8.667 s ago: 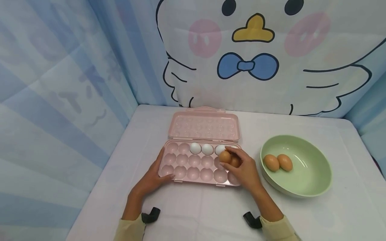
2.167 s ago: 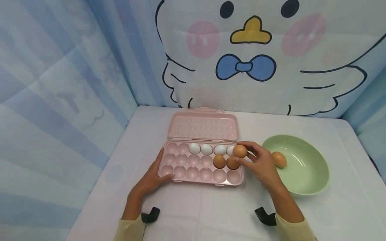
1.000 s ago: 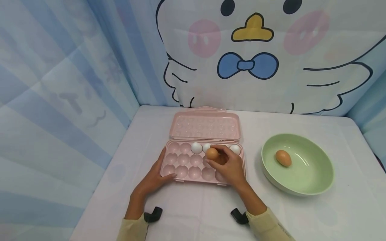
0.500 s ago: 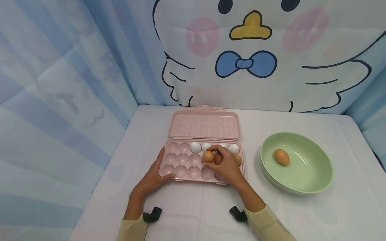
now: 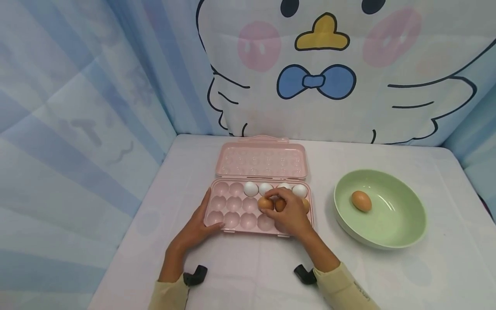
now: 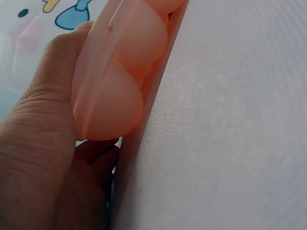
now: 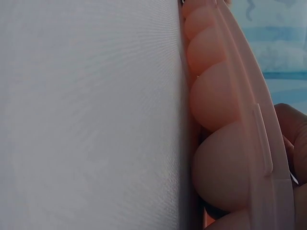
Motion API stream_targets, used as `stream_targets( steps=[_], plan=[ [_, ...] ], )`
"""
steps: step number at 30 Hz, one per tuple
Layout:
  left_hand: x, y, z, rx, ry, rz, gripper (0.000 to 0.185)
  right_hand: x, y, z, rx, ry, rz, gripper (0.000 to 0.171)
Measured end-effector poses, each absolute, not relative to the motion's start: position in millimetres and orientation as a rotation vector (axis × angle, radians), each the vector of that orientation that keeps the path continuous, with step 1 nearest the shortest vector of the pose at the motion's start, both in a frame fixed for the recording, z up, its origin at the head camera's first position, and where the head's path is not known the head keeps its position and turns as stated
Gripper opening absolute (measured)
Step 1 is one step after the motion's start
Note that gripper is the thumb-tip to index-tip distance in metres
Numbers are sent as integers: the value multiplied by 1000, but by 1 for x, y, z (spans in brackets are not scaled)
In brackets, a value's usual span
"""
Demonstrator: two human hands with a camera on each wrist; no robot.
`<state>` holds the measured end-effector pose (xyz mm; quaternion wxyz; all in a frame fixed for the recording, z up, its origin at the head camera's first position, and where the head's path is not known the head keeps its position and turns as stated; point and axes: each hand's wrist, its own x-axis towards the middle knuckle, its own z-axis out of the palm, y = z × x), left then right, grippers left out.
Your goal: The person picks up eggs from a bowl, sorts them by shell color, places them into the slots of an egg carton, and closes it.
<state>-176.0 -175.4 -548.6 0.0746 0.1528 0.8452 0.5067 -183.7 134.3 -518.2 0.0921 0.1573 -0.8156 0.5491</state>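
Note:
A pink egg tray (image 5: 234, 211) lies open at the table's middle, its lid (image 5: 261, 161) flat behind it. Several white eggs (image 5: 251, 188) fill the back row. My right hand (image 5: 272, 199) pinches a brown egg (image 5: 265, 203) low over a middle-row cup, beside another brown egg (image 5: 280, 205); a third (image 5: 306, 206) peeks out past my knuckles. My left hand (image 5: 198, 221) rests at the tray's left front corner, fingers straight along the side and thumb on the front rim. The left wrist view shows this hand (image 6: 38, 143) against the tray's cups (image 6: 115, 91). The right wrist view shows the tray's underside (image 7: 216, 96).
A green bowl (image 5: 403, 232) stands right of the tray with one brown egg (image 5: 361, 200) in it. The white table (image 5: 252, 275) is walled in by blue curtains on the left and a cartoon bird cloth behind.
My right hand carried a brown egg from the bowl to the tray and has lowered it into the middle row over the last second. The left hand stayed at the tray's corner.

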Motion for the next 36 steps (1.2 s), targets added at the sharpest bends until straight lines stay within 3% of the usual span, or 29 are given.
stream_targets(
  steps=[36],
  plan=[
    [-174, -176, -548, 428, 2561, 1500, 115, -173, 142, -506, 362, -2254, 1743, 35]
  ],
)
